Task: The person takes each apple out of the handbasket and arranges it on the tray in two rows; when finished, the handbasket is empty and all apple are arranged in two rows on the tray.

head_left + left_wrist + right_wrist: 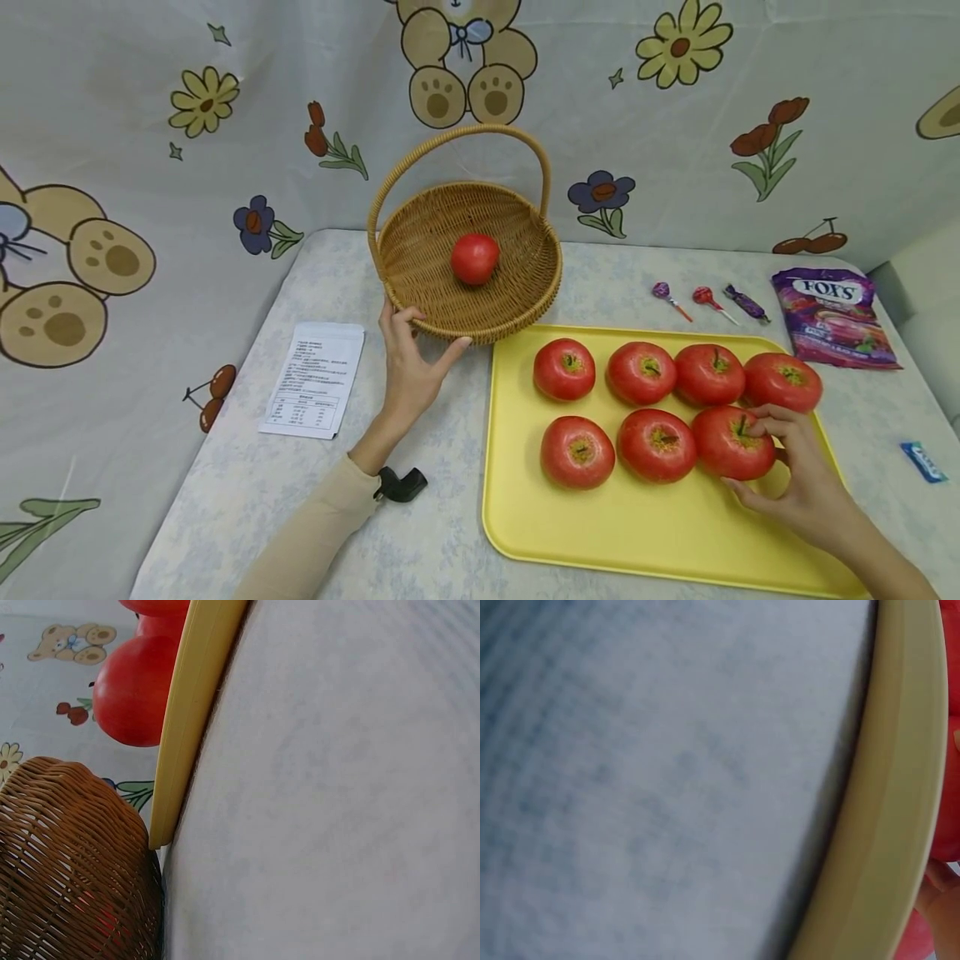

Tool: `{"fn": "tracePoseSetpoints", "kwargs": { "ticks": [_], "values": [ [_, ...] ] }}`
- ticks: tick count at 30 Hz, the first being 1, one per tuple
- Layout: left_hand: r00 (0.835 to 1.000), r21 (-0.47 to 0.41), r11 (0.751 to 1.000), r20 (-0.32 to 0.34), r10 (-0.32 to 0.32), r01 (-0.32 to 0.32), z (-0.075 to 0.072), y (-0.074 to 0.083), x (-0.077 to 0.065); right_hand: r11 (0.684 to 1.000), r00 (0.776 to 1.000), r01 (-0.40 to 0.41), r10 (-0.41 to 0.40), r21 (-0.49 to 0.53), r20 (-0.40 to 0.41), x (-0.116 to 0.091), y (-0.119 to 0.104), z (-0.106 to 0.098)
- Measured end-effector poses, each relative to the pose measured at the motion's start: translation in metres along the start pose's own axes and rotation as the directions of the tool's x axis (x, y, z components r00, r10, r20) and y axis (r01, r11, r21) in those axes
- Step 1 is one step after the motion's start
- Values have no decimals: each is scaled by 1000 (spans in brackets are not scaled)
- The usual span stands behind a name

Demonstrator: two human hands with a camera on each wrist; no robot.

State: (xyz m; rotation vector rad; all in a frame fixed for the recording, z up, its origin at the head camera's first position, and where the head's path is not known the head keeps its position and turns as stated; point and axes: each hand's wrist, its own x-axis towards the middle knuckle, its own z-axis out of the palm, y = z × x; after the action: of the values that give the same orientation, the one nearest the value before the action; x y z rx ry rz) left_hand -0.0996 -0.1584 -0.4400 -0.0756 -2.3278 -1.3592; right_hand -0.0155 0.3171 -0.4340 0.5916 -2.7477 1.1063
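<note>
A wicker basket (427, 296) with an arched handle stands tilted toward me at the back of the table, one red apple (475, 258) inside it. My left hand (411, 367) holds the basket's front rim, fingers at the left and thumb along the front. On the yellow tray (637, 533) sit several red apples in two rows. My right hand (806, 483) grips the front row's rightmost apple (727, 442), fingers over its far right side and thumb near its base. The left wrist view shows the basket's woven side (67, 855); in the right wrist view my right hand (941, 907) is mostly cut off.
A white printed packet (313, 379) lies left of the basket. Behind the tray are two lollipops (705, 296), a purple wrapped candy (745, 302) and a purple FOX'S bag (834, 317). A small blue packet (924, 461) lies at the right. A patterned cloth hangs behind the table.
</note>
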Motion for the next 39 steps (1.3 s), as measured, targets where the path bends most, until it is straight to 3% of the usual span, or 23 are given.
{"fn": "tracePoseSetpoints", "kwargs": {
  "ticks": [12,23,32,36,39],
  "values": [
    [1000,3,1000,1,13,-13,0,-1,-1,997,997,68,-69,-33,-38,-1,-3,2],
    [1000,4,1000,7,24,-24,-1,0,0,989,994,105,-106,-106,-2,16,-21,-16],
    [999,-8,999,9,40,-40,-1,0,0,991,995,95,-92,-97,32,49,-44,-23],
    [999,-9,999,7,37,-36,-1,0,0,977,981,184,-176,-106,76,73,-59,-24],
    [999,-7,999,6,38,-38,-1,-1,1,954,957,280,-269,-106,106,96,-70,-24]
  ]
}}
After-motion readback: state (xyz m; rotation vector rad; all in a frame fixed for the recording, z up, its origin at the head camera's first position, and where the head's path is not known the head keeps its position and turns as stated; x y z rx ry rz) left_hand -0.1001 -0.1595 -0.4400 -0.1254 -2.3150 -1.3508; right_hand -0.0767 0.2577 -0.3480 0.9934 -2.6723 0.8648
